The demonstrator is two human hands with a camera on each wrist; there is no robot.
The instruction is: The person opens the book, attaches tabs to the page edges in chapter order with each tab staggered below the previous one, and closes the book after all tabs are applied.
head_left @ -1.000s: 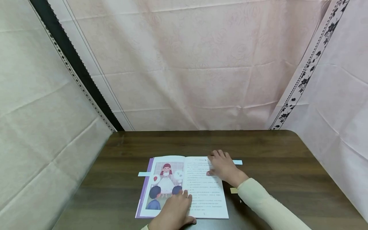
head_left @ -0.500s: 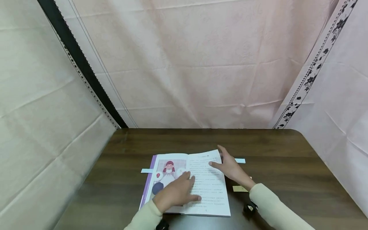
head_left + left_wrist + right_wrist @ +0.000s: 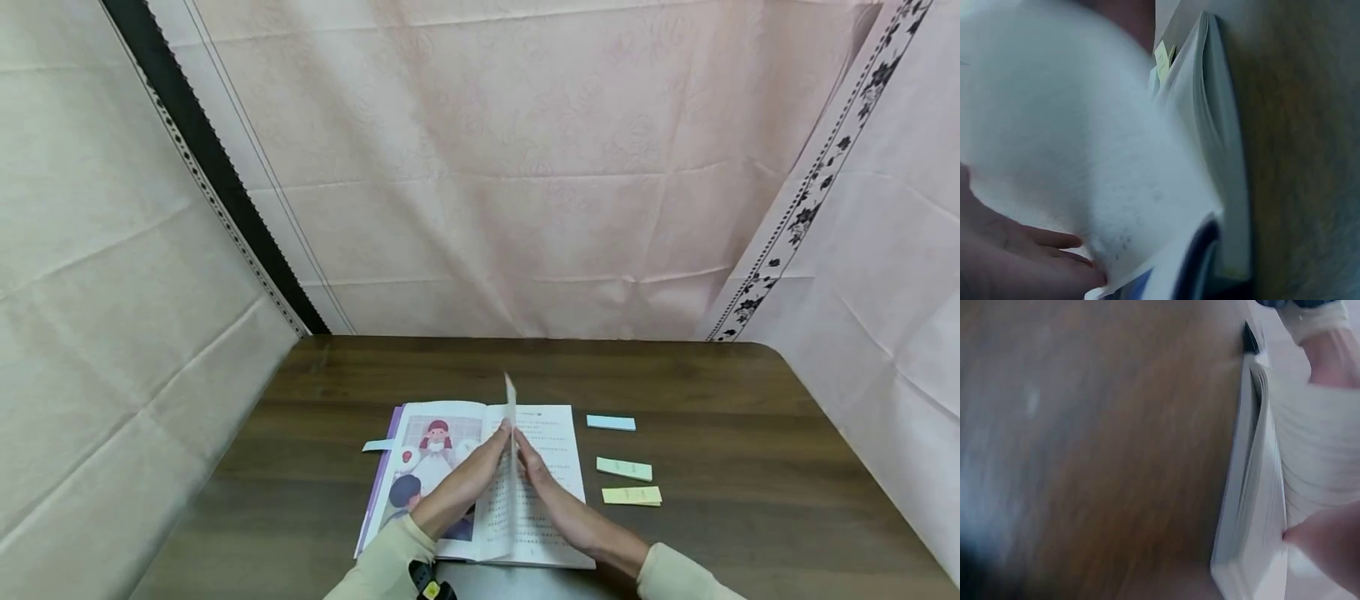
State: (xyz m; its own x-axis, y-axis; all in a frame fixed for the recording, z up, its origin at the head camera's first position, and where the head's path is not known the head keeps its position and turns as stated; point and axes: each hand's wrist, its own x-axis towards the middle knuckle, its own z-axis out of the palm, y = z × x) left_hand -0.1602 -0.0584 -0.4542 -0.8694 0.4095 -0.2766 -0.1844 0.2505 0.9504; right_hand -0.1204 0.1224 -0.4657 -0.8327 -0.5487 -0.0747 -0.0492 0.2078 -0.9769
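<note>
An open picture book (image 3: 551, 417) with a purple cover lies on the table. One of its pages (image 3: 511, 393) stands nearly upright in the middle, seen almost edge-on in the head view. My left hand (image 3: 467, 483) is on the left side of that page, over the illustrated page. On its right side, my right hand (image 3: 558, 504) holds straight fingers against or very near it. In the left wrist view the raised page (image 3: 1085, 125) is blurred, with fingers (image 3: 1060, 240) low beside it. The right wrist view shows a fingertip (image 3: 1294, 536) by the page stack.
Blue (image 3: 611, 422), green (image 3: 624, 469) and yellow (image 3: 632, 497) paper tabs lie on the brown table (image 3: 720, 433) right of the book. Another blue tab (image 3: 378, 445) sticks out from the book's left edge. Pale cloth (image 3: 510, 208) hangs behind.
My right hand lifted the right page by its upper corner and swung it leftward to upright. My left hand moved up and right to meet it. The tabs on the right came into full view.
</note>
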